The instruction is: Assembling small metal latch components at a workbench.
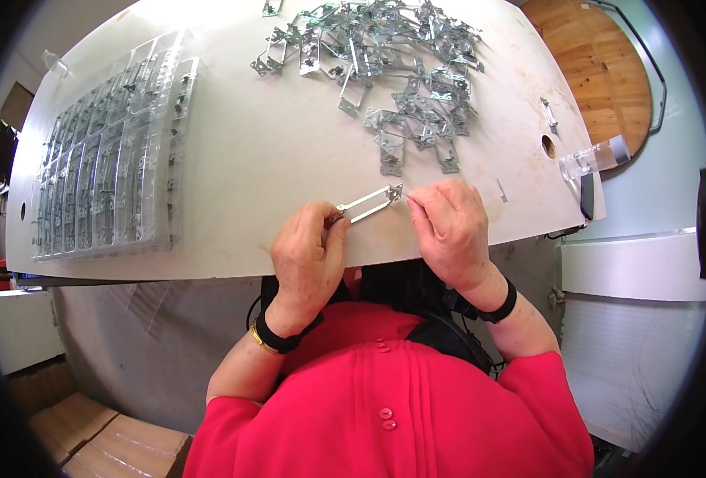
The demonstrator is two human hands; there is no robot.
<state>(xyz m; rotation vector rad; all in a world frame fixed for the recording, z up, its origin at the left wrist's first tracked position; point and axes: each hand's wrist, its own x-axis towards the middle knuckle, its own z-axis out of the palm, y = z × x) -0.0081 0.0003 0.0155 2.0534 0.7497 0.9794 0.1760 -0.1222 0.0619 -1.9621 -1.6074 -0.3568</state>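
Note:
Near the front edge of the pale table (241, 175), a long metal bracket frame (371, 205) with two parallel bars is held slightly tilted. My left hand (307, 256) pinches its left end between thumb and fingers. At the other end, by the small flat end plate, my right hand (453, 231) has thumb and forefinger pressed together. Whatever is in that pinch is too small or hidden to name. Beyond both hands spreads a loose heap of similar grey metal brackets (428, 107).
Clear plastic compartment trays (102, 253) full of metal parts stand on the left. To the right lie a thin metal strip (502, 190), a small metal part (549, 116), a clear bottle (592, 161) and a dark flat object (587, 197). Cardboard boxes (122, 446) sit at lower left.

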